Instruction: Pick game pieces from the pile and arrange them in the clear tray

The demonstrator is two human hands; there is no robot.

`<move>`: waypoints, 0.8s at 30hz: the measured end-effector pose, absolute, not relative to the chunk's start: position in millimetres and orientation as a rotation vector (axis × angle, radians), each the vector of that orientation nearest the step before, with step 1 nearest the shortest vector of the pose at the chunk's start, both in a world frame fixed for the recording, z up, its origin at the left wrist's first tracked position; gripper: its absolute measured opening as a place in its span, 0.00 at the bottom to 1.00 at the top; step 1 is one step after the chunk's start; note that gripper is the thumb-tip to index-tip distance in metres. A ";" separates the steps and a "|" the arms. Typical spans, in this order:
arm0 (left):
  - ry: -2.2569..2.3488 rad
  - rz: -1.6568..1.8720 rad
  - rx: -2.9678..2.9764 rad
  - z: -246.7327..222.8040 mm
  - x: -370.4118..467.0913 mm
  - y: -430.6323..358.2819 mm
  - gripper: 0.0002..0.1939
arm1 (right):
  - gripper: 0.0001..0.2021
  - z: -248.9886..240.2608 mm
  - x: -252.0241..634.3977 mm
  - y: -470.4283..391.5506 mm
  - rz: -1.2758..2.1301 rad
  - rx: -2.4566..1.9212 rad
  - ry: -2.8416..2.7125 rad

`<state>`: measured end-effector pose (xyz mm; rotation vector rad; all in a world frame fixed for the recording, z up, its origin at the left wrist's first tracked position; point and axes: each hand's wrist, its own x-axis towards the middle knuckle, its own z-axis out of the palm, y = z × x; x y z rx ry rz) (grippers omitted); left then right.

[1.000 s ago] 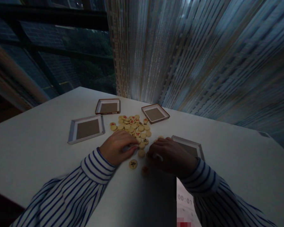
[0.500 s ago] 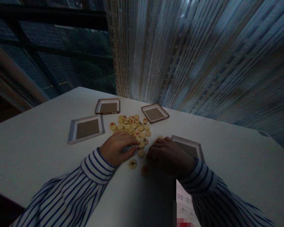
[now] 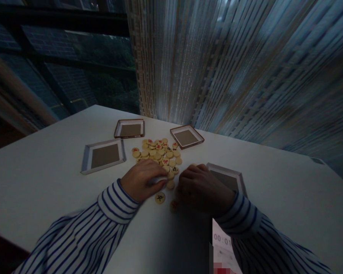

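While the left hand (image 3: pixel 145 180) curves over the near edge of the piled game discs (image 3: pixel 161 153), thumb parted from forefinger, the right hand (image 3: pixel 204 187) is curled beside them; whether it grips anything cannot be determined. The pile lies on the desk (image 3: pixel 57 190) among four shallow trays (image 3: pixel 105 156). One black-marked disc (image 3: pixel 160 198) lies near the left thumb.
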<state>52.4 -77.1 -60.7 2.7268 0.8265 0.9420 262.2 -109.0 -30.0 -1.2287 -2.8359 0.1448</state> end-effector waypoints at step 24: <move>0.851 0.648 2.795 -70.9 69.1 -87.7 0.12 | 0.08 -25.5 268.4 -108.9 0.094 -1.259 -2.695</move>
